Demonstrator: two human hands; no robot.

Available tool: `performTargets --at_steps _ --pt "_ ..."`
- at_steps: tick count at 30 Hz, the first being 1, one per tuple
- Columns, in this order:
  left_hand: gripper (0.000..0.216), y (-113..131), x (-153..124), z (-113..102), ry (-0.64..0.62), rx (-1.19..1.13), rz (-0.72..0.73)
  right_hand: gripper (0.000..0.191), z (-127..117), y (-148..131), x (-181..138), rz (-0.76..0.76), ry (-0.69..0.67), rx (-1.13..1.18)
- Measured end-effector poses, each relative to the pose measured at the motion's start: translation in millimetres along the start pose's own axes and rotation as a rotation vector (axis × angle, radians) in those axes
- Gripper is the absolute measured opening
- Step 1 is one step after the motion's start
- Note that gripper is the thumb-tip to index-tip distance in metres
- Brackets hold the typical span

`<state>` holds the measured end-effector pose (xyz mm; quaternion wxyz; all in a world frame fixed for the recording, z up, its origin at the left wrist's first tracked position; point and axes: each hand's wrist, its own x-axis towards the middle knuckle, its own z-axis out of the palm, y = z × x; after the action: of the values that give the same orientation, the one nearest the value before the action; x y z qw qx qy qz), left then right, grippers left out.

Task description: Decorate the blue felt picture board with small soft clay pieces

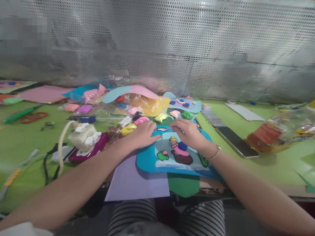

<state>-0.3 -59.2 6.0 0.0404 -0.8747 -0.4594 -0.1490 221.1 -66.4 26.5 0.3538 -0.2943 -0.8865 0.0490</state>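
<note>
A blue foam-like sheet (145, 160) with rounded corners lies before me. Its lighter panel carries a mermaid-like figure with a yellow top (173, 141) and pink tail, a dark brown shape (181, 158), a blue lump (182, 146) and a green shape (162, 155). At the sheet's upper left edge rests my left hand (145, 133), thumb stretched toward the panel and fingers partly bent. My right hand (188, 131) is over the upper right part, its fingers loosely bent and apart. Nothing shows in either hand; some fingertips are hidden.
Small bags of coloured clay, one yellow (128, 129), lie beyond my left hand. A white box-like object (83, 136) stands left, near red-handled scissors (33, 117). On the right are a phone (237, 141) and a bottle (270, 132). A perforated metal screen (157, 42) closes off the back.
</note>
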Motion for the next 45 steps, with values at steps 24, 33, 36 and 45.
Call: performTargets --at_steps 24,33,36,45 --pt "0.035 -1.3 -1.7 -12.6 -0.172 0.026 0.141 0.028 -6.9 3.0 -0.4 -0.050 0.001 -0.040" --pt "0.047 3.8 -4.5 -19.3 -0.298 0.119 0.056 0.027 -5.8 3.9 -0.9 -0.050 0.003 -0.052" --pt "0.049 1.7 -4.1 -23.8 -0.318 0.112 0.033 0.026 -5.5 4.8 -0.8 -0.056 0.009 -0.062" --pt "0.044 1.6 -5.0 -26.2 -0.327 0.066 0.020 0.025 -4.8 7.0 -2.0 -0.043 -0.012 -0.073"
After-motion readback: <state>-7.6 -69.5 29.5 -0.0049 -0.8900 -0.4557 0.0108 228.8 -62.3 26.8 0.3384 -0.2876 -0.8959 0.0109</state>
